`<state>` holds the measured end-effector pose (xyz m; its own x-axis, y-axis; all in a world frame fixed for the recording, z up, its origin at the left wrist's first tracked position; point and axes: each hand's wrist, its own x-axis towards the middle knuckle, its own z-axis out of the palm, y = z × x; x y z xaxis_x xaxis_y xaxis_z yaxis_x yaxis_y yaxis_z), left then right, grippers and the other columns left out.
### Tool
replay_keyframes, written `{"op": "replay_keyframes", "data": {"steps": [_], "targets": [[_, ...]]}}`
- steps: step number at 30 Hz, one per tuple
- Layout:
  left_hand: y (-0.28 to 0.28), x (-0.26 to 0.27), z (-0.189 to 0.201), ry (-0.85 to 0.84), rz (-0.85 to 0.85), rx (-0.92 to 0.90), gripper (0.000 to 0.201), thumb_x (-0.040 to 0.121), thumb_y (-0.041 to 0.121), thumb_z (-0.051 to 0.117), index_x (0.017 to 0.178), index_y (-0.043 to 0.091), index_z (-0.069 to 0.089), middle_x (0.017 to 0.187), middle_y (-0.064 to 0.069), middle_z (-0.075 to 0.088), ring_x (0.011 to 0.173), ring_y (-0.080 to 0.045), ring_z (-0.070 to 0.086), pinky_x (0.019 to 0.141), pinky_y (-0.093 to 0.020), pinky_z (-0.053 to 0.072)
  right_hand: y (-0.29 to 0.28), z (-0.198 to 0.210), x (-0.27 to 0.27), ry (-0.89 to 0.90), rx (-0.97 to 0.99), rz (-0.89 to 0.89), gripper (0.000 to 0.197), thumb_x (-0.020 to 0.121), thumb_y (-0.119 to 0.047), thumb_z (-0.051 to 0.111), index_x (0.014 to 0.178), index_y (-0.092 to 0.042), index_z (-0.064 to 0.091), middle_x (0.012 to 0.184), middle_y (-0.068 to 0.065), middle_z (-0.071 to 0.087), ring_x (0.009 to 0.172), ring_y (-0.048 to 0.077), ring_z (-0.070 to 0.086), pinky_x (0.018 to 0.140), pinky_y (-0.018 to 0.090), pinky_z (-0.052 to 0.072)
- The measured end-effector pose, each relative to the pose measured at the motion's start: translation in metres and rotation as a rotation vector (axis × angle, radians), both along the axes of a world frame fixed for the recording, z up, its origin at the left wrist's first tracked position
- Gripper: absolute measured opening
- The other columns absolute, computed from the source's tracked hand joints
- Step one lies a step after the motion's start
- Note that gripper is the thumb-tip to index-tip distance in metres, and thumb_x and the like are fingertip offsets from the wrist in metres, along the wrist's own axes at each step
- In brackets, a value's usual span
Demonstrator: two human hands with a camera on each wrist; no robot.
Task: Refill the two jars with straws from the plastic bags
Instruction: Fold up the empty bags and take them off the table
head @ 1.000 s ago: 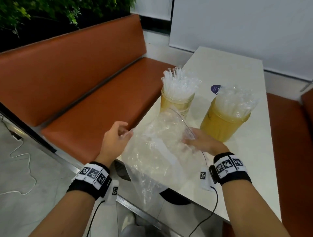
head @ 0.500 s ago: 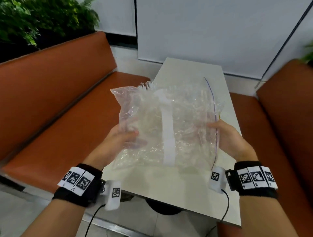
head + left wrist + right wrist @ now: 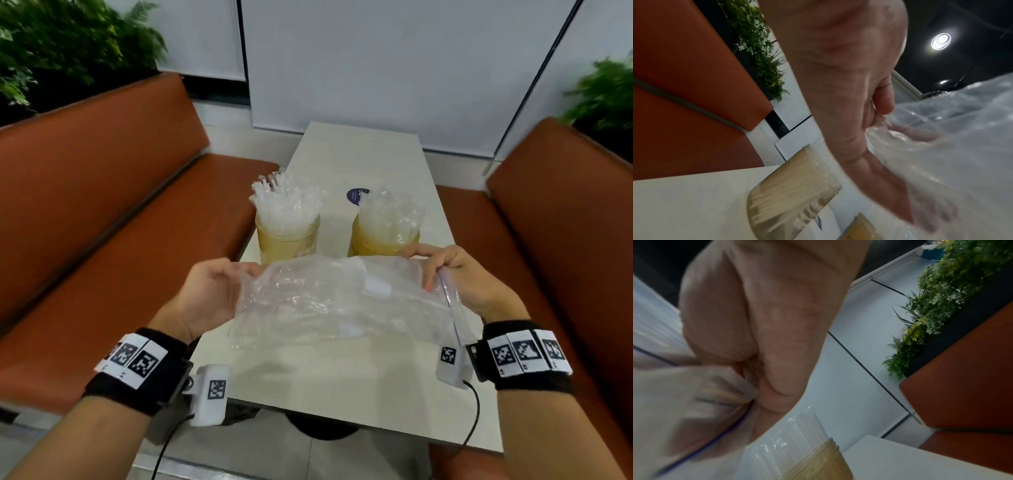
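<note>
Both hands hold a crumpled clear plastic bag (image 3: 329,301) stretched sideways just above the table (image 3: 325,383), in front of the jars. My left hand (image 3: 219,287) grips its left end and my right hand (image 3: 445,270) pinches the right end by the purple zip line. Behind the bag stand two amber jars, the left jar (image 3: 287,240) and the right jar (image 3: 380,240), each packed with clear straws (image 3: 284,202). The left wrist view shows the bag (image 3: 951,146) over my fingers and the left jar (image 3: 793,191). The right wrist view shows the bag (image 3: 684,394) and the right jar (image 3: 818,464).
Orange bench seats (image 3: 113,219) run along both sides of the narrow table. A round purple sticker (image 3: 356,196) lies behind the jars. Plants (image 3: 68,48) stand behind the bench backs. White panels close off the far end.
Half a second ago the bag was held upright in front of the jars; now it is lowered and stretched flat near the table, so the jars show again.
</note>
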<state>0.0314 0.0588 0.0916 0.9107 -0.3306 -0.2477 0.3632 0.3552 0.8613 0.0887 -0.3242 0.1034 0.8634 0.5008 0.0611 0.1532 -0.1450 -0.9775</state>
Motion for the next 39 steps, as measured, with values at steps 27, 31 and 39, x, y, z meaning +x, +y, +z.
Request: {"op": "replay_keyframes", "data": {"steps": [27, 31, 39], "targets": [[-0.087, 0.052, 0.028, -0.811, -0.223, 1.763, 0.027, 0.075, 0.041, 0.081, 0.079, 0.024, 0.061, 0.073, 0.006, 0.055, 0.068, -0.017, 0.056, 0.050, -0.025, 0.031, 0.103, 0.009, 0.021, -0.290, -1.208, 0.081, 0.092, 0.050, -0.044, 0.099, 0.128, -0.026, 0.054, 0.099, -0.011, 0.059, 0.103, 0.021, 0.060, 0.080, 0.032, 0.049], [-0.047, 0.046, 0.026, -0.704, -0.235, 1.673, 0.023, 0.077, 0.045, 0.079, 0.086, 0.027, 0.068, 0.079, 0.013, 0.064, 0.074, -0.005, 0.057, 0.059, -0.024, 0.040, 0.066, 0.001, 0.027, -0.206, -1.268, 0.012, 0.062, 0.060, -0.041, 0.096, 0.104, -0.018, 0.058, 0.100, -0.005, 0.056, 0.095, 0.020, 0.057, 0.074, 0.026, 0.042], [-0.003, 0.052, 0.014, -0.579, -0.041, 1.129, 0.031, 0.091, 0.033, 0.070, 0.120, 0.023, 0.067, 0.114, 0.011, 0.069, 0.099, -0.005, 0.063, 0.085, -0.026, 0.049, 0.057, -0.005, 0.032, -0.176, -1.033, -0.160, 0.052, 0.050, -0.037, 0.101, 0.072, -0.017, 0.058, 0.076, -0.003, 0.060, 0.065, 0.012, 0.057, 0.053, 0.022, 0.037]]}}
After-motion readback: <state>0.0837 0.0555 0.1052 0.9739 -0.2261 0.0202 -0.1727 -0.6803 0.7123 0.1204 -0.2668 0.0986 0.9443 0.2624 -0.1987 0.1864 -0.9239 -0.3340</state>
